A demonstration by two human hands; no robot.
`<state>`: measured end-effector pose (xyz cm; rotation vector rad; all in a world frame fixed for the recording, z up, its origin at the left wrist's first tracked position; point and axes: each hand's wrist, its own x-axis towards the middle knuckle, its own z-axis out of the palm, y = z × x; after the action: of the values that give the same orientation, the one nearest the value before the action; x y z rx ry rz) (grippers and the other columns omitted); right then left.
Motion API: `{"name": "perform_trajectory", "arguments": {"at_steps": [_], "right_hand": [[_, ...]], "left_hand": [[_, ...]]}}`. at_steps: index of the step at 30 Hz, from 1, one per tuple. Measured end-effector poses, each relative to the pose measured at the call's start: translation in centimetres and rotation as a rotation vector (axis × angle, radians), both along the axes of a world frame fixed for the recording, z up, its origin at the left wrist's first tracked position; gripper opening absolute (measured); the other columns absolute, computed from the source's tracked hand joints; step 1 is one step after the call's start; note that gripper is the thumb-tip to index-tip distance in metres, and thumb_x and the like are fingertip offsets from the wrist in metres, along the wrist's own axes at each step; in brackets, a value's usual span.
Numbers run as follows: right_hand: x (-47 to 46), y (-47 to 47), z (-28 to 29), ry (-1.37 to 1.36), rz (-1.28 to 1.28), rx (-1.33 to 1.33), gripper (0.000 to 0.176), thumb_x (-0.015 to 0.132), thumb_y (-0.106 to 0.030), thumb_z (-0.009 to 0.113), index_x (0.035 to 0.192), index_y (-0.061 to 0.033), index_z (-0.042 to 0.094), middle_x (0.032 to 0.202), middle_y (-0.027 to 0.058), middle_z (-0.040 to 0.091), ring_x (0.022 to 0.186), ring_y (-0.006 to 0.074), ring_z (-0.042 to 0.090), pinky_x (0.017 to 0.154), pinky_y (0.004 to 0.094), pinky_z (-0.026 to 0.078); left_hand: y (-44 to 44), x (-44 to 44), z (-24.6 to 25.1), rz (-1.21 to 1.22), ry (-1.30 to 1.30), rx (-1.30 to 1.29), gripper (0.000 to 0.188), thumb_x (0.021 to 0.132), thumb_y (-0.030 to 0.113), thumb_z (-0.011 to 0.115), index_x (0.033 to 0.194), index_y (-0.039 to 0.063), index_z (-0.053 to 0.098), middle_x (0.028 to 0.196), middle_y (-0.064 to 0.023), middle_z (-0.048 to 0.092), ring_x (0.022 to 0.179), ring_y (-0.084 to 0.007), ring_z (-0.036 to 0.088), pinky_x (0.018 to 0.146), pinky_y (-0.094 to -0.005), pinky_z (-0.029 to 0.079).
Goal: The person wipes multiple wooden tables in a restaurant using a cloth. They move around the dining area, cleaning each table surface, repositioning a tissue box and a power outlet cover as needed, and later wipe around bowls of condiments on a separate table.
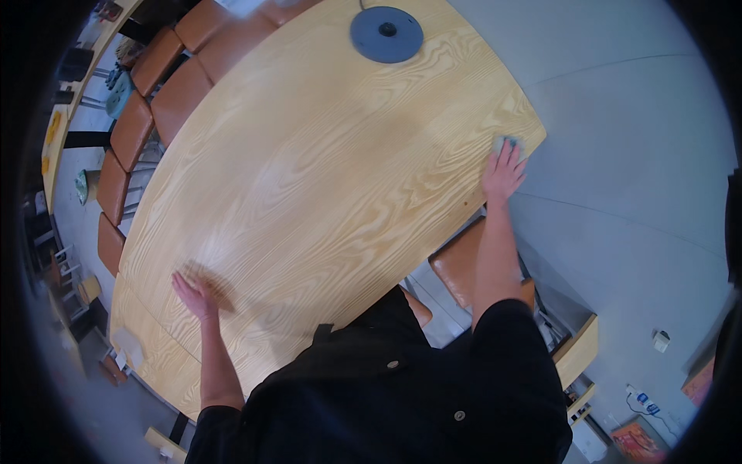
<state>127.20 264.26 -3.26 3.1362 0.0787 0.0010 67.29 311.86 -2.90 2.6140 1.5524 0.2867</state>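
Observation:
A wooden table top (301,156) with light grain stretches out before me. My right hand (503,174) is spread over a small greyish cloth (499,142) and presses it to the wood by the table's right corner. Part of the cloth lies hidden under the fingers. At the left end, my left hand (198,296) is held with fingers stretched out and nothing in it. Its shadow falls on the wood beside it; whether it touches the surface, I cannot tell. A small brown spot (466,203) marks the table near its front edge, below the right hand.
At the table's far end sits a round dark kettle base (371,43) with a cord. A whitish sheet (128,347) lies at the left end. Brown padded chairs (184,95) line the far side, and another brown seat (461,264) is beneath my right arm. A wall (626,133) rises at right.

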Motion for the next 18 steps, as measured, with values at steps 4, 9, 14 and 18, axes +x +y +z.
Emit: {"name": "perform_trajectory", "arguments": {"at_steps": [4,9,14,18], "right_hand": [[2.8,0.6,1.2,0.037,-0.083,-0.024,0.060,0.099,-0.047,0.031,0.151,-0.0183,0.026,0.157,0.0078,0.021,0.142,0.0426,0.016,0.112,0.0614,0.015],[-14.7,6.0,2.9,-0.070,0.287,-0.327,0.069,0.085,-0.045,0.056,0.143,-0.0115,0.040,0.150,0.0151,0.034,0.133,0.0474,0.032,0.106,0.0665,0.020],[-22.7,6.5,3.1,-0.029,0.415,0.071,0.068,0.084,-0.041,0.058,0.144,-0.0168,0.039,0.153,0.0157,0.029,0.137,0.0491,0.025,0.104,0.0712,0.017],[-11.9,3.7,1.4,-0.016,0.114,-0.049,0.061,0.097,-0.046,0.042,0.150,-0.0225,0.023,0.157,0.0111,0.014,0.138,0.0475,0.018,0.104,0.0697,0.020]], "left_hand": [[-5.7,12.9,0.6,-0.257,-0.231,-0.065,0.061,0.096,0.030,0.050,0.143,-0.004,0.032,0.149,-0.0243,0.031,0.140,-0.0431,0.023,0.115,-0.0485,0.019],[-9.4,23.1,0.9,-0.490,-0.210,-0.121,0.061,0.090,0.022,0.051,0.143,-0.003,0.033,0.149,-0.0242,0.031,0.139,-0.0450,0.023,0.114,-0.0527,0.019],[-10.2,24.8,1.3,-0.479,-0.037,-0.086,0.061,0.091,0.027,0.047,0.144,0.000,0.034,0.150,-0.0205,0.031,0.140,-0.0410,0.023,0.114,-0.0537,0.016],[-10.6,24.9,1.3,-0.441,0.009,-0.096,0.061,0.092,0.031,0.044,0.145,0.003,0.034,0.151,-0.0184,0.030,0.141,-0.0382,0.022,0.114,-0.0537,0.013]]}}
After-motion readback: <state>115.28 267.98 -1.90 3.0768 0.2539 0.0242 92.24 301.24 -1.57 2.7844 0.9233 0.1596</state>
